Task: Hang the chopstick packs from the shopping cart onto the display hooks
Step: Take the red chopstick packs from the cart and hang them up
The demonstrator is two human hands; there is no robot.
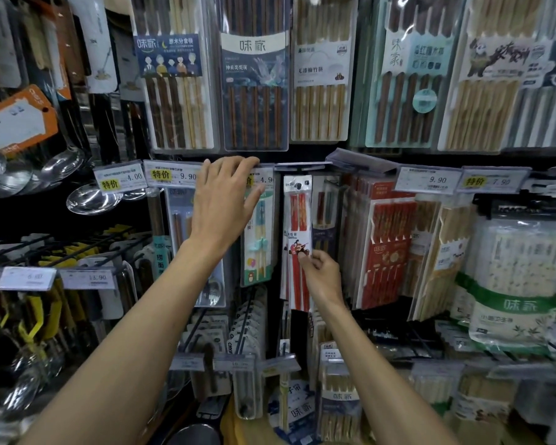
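Red pack upright at mid-row hook; seating on hook not verifiable.
On the display rack [302, 154], the red chopstick pack [297, 220] stands long axis vertical, top under the raised price flap [299, 167]. Left hand [223, 200], fingers straight, rests up-left; the nearer right hand [321, 274] pinches its lower half.

Glossy clear plastic pack [297, 239]; shiny metal ladles [90, 200].

Both arms bare, reaching forward and up. Higher one is the left hand [225, 200]: back to camera, fingers close together and nearly straight, tips bent slightly forward, thumb splayed right. Lower and to its right, the right hand [321, 274]: thumb and forefinger pinch a chopstick pack [297, 220], other fingers curled.
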